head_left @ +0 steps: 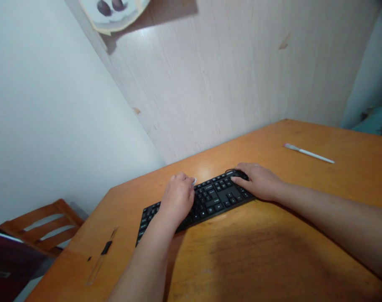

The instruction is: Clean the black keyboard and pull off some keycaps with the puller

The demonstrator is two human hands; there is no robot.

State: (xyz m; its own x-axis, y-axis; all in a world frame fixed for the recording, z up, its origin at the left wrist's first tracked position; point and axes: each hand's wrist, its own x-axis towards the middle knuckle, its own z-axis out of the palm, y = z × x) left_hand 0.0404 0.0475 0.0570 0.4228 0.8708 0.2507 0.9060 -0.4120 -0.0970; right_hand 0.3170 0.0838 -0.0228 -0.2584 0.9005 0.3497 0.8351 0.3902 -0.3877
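A black keyboard (224, 195) lies at a slant on the wooden table. My right hand (260, 181) grips its right end, the thumb on top near the number keys and the fingers over the far corner. Above the keyboard's left-middle keys is my left hand (179, 197), closed with the fingers pinched together. A small white thing (194, 181) pokes out at its fingertips; its kind is hidden by the hand. The keys beneath the left hand and wrist are covered from view.
On the table's (272, 251) left side lies a wire keycap puller (107, 247) with a black grip, beside a small black piece (89, 259). A white-handled brush (310, 154) rests at the far right. A wooden chair (48, 226) stands at left, and a wall borders the back edge.
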